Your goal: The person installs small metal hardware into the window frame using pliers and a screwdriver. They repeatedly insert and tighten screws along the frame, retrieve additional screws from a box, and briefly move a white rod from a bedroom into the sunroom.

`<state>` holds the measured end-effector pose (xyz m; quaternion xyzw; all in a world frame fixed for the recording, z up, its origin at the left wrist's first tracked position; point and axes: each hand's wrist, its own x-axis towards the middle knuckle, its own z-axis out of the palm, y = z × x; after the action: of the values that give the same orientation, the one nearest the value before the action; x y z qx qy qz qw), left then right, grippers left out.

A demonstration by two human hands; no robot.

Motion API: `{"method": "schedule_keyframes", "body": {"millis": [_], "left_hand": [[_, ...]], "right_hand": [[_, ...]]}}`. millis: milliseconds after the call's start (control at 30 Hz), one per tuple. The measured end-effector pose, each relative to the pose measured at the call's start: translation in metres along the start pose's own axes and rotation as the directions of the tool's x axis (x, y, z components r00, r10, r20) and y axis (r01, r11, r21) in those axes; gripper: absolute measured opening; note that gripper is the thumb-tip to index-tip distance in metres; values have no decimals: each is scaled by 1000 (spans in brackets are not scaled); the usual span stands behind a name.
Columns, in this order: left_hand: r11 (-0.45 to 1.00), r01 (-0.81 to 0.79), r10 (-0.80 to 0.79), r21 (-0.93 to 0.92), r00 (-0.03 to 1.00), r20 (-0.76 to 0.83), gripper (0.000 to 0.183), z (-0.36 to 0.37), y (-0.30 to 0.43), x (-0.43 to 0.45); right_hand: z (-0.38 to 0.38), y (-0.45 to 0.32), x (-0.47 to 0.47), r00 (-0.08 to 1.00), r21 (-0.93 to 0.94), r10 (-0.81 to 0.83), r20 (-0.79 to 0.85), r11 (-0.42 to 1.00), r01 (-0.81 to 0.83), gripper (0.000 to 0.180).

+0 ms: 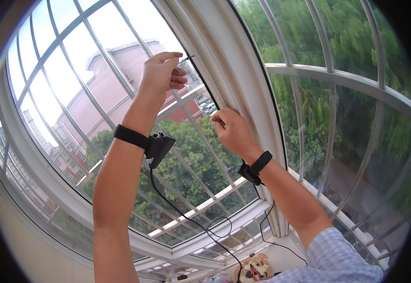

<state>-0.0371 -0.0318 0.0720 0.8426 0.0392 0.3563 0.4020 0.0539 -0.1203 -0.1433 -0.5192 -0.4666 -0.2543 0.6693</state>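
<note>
My left hand (163,72) is raised against the window pane, its fingers closed around a small thin tool (187,58). The dark end of that tool touches the inner edge of the white window frame (223,60). A black rubber sealing strip (205,86) runs down this edge between glass and frame. Lower down, my right hand (232,129) rests against the frame with curled fingers, close to the strip. Whether the strip is pinched in those fingers is hidden. Black straps with small devices circle both wrists, the left device (160,148) being the larger in view.
Black cables (191,219) hang from the wrist devices towards the sill. On the white sill (279,244) lie a round cartoon-face object (262,263) and red-handled pliers (255,274). Metal security bars (177,155) stand outside the glass, with trees and buildings beyond.
</note>
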Motion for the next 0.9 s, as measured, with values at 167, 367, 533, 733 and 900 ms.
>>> {"method": "schedule_keyframes", "body": {"millis": [167,367,533,733,900], "left_hand": [[988,-2,1,-155,1000,-7,30,2,-4,-8],[972,-197,174,127,970,171,46,-5,1,-14],[916,-284,230,285,951,208,44,-11,-5,-13],[904,-244,208,350,968,137,45,-7,0,-12],[978,-54,54,201,999,10,49,-5,7,-1]], "right_hand": [[-1,-2,-1,999,-11,46,18,999,-46,3],[-1,3,0,999,-8,-25,-24,1000,25,4],[0,0,-1,1000,-3,-4,-5,1000,4,3],[-3,-3,0,1000,-42,10,10,999,-10,2],[-2,-1,0,1000,-17,-10,-23,1000,10,2]]}}
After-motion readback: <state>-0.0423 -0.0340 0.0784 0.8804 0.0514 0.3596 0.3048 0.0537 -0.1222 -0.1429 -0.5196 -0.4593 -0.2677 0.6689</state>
